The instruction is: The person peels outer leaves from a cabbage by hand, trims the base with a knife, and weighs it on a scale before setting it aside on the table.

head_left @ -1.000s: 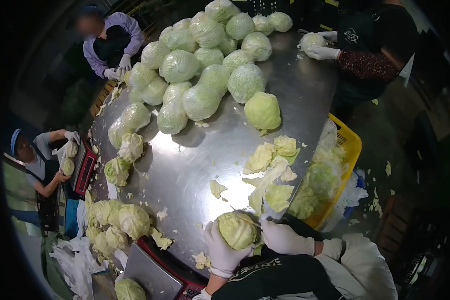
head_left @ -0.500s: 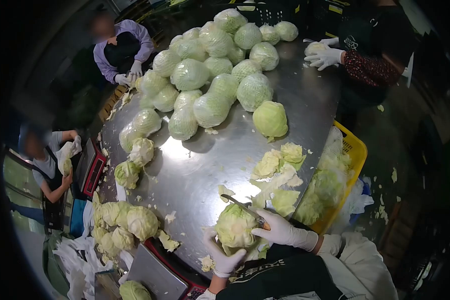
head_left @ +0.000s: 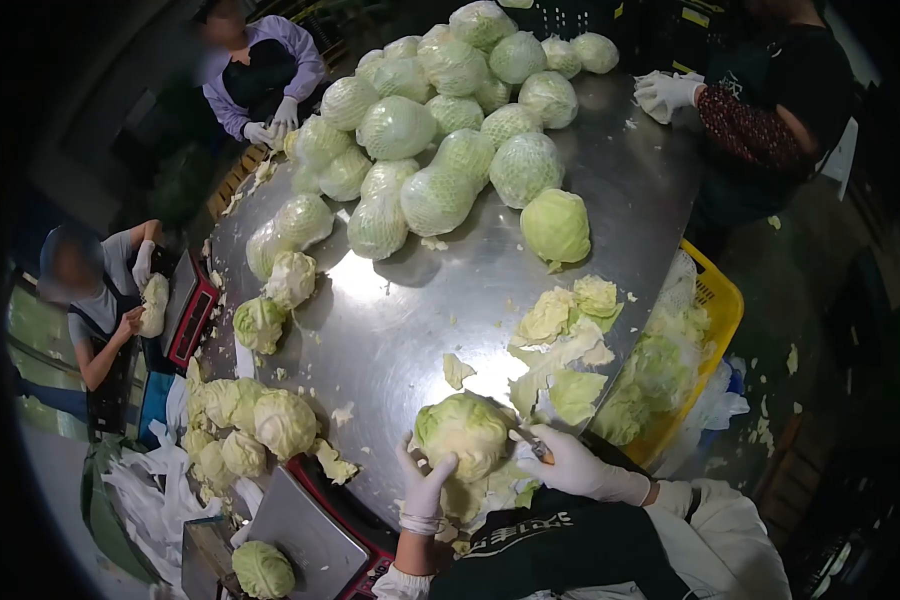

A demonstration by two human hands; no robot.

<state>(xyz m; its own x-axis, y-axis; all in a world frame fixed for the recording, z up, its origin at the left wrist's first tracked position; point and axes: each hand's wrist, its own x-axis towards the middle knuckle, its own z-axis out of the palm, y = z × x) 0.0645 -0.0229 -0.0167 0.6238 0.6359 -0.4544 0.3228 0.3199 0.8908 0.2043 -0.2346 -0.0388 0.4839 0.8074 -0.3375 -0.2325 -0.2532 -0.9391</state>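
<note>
A trimmed cabbage sits at the near edge of the metal table, its pale cut side tilted up toward me. My left hand, white-gloved, cups its left and lower side with thumb and fingers apart around it. In my right hand, also gloved, is a knife; its wooden handle shows between the fingers, and most of the blade is hard to make out beside the cabbage. Under and below the cabbage lie loose leaves. A small leaf scrap rests just beyond it.
Many wrapped cabbages are heaped at the table's far side. One unwrapped cabbage and leaf trimmings lie right of centre. A yellow crate holds leaves. A scale stands lower left. Three co-workers stand around the table.
The cabbage has been turned in my left hand, so its cut side faces me. The knife has dropped from above the cabbage to its right side.
</note>
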